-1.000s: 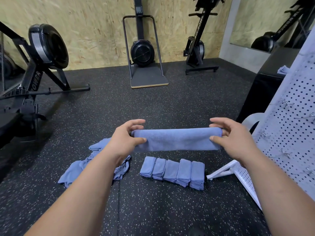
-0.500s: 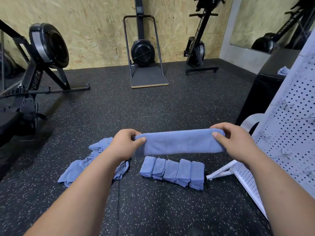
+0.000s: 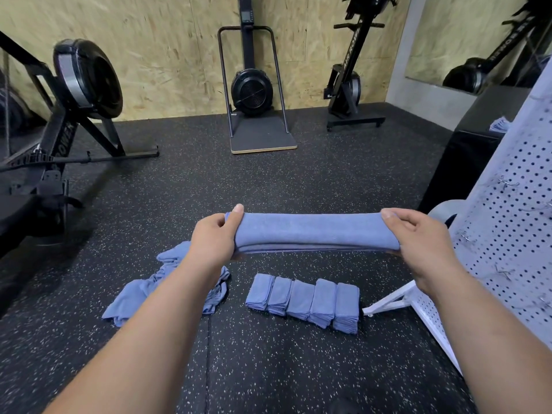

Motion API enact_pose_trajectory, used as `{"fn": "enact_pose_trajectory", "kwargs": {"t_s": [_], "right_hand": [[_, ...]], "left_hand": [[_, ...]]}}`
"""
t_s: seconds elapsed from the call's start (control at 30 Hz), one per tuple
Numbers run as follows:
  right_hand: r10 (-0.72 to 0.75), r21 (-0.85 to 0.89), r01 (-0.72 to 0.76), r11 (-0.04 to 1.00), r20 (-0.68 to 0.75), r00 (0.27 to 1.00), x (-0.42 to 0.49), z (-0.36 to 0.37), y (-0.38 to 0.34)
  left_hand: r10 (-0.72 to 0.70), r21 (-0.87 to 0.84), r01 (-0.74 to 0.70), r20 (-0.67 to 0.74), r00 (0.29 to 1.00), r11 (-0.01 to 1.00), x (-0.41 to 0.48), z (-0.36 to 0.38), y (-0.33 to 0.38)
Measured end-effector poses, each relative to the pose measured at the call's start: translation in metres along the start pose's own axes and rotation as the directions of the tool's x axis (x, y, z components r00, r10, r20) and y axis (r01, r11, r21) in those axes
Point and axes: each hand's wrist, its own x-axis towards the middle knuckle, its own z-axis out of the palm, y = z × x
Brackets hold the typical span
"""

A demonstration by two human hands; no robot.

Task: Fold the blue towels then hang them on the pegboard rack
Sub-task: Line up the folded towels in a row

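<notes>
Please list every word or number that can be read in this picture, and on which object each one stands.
"AIR ROWER": on the beam of the upright rower at the back wall.
"OWER": on the frame of the left rower; its first letters cannot be made out.
Lettering in the mirror: reversed and blurred, unreadable.
Small screen on the middle machine: unreadable.

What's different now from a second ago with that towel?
The left hand and right hand, fingers spread a second ago, now curl round the ends of the towel, thumbs on top. The towel stays stretched between them; folded stack, loose pile and pegboard haven't moved.
</notes>
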Motion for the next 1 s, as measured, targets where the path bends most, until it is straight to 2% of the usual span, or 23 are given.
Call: {"fn": "enact_pose_trajectory", "kwargs": {"t_s": [0.13,0.23,0.33,0.43,0.5,0.7,1.0], "right_hand": [[0.056,0.003,-0.056,0.998,-0.038,0.998,0.000,0.000,0.002],[0.181,0.008,-0.181,0.983,-0.039,0.983,0.001,-0.001,0.007],[0.317,0.076,-0.319,0.945,0.047,0.947,0.001,-0.003,0.008],[0.376,0.101,-0.401,0.911,0.201,0.905,0.005,-0.010,0.012],[0.375,0.067,-0.397,0.915,0.213,0.902,0.009,-0.015,0.017],[0.328,0.016,-0.330,0.944,0.076,0.942,0.009,-0.015,0.026],[0.287,-0.057,-0.285,0.957,0.041,0.957,-0.002,0.012,0.019]], "left_hand": [[0.040,0.042,-0.039,-0.032,0.999,0.998,0.001,0.002,-0.005],[-0.048,-0.023,0.049,0.035,0.998,0.999,0.003,0.004,-0.015],[-0.197,-0.086,0.214,0.170,0.966,0.973,0.004,0.003,-0.020],[-0.256,-0.101,0.292,0.268,0.929,0.951,0.003,0.001,-0.021],[-0.253,-0.077,0.277,0.233,0.939,0.958,0.007,-0.002,-0.027],[-0.146,0.005,0.146,0.070,0.987,0.989,0.010,-0.001,-0.028],[-0.193,0.071,0.187,0.085,0.978,0.980,0.002,0.024,-0.026]]}}
